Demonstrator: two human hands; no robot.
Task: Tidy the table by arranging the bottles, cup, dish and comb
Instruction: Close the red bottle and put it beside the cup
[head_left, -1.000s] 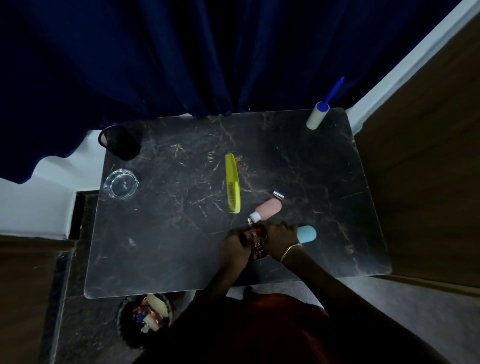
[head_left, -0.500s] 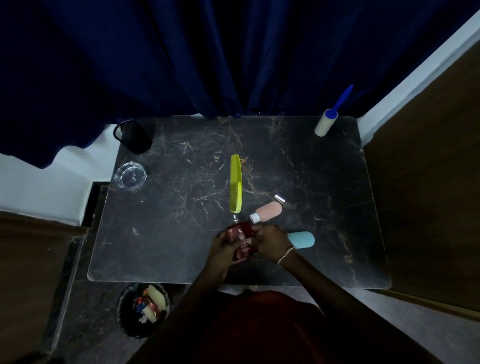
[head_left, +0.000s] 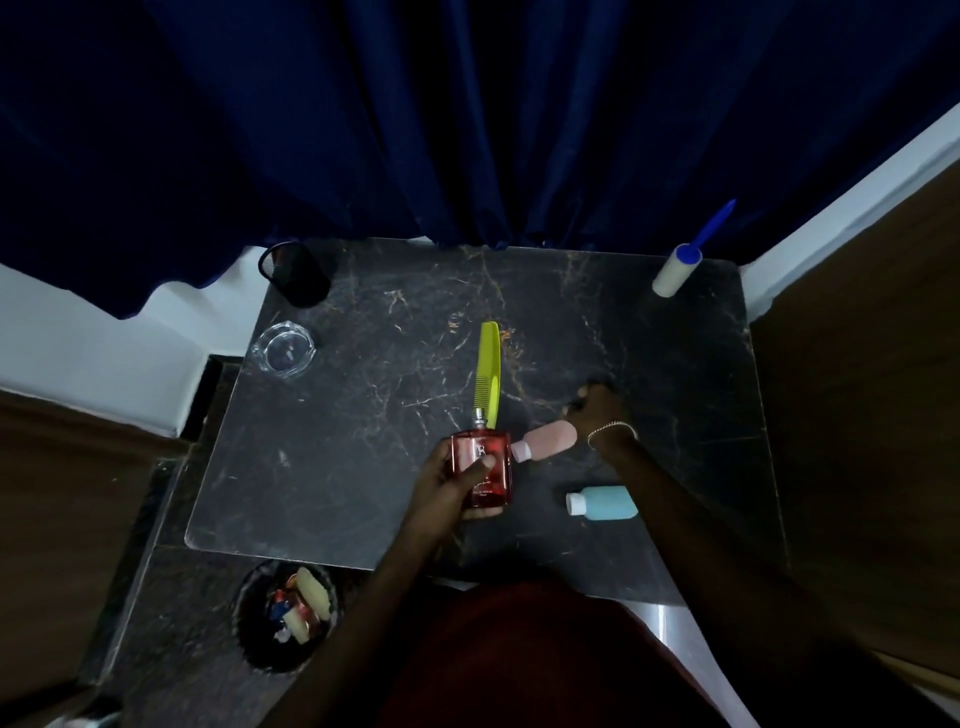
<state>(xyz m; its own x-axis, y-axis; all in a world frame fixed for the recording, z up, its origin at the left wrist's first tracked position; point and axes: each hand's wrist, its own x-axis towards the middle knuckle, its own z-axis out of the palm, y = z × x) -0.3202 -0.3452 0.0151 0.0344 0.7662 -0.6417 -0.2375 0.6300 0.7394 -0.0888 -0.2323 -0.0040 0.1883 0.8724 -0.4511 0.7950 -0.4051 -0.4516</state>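
Observation:
My left hand grips a red square perfume bottle above the near middle of the dark marble table; its bare spray nozzle points away from me. My right hand rests fingers-down on the table just beyond a pink bottle lying on its side. What lies under those fingers is hidden. A light blue bottle lies near my right forearm. A yellow-green comb lies in the middle. A clear glass dish and a black mesh cup stand at the far left.
A lint roller with a blue handle leans at the far right corner. Dark blue curtains hang behind the table. A round bin with rubbish stands on the floor at the near left. A wooden panel flanks the right side.
My right hand left the red perfume bottle and moved up and right past the pink bottle, covering the small silver cap. My left hand now holds the bottle alone, turned flat towards me.

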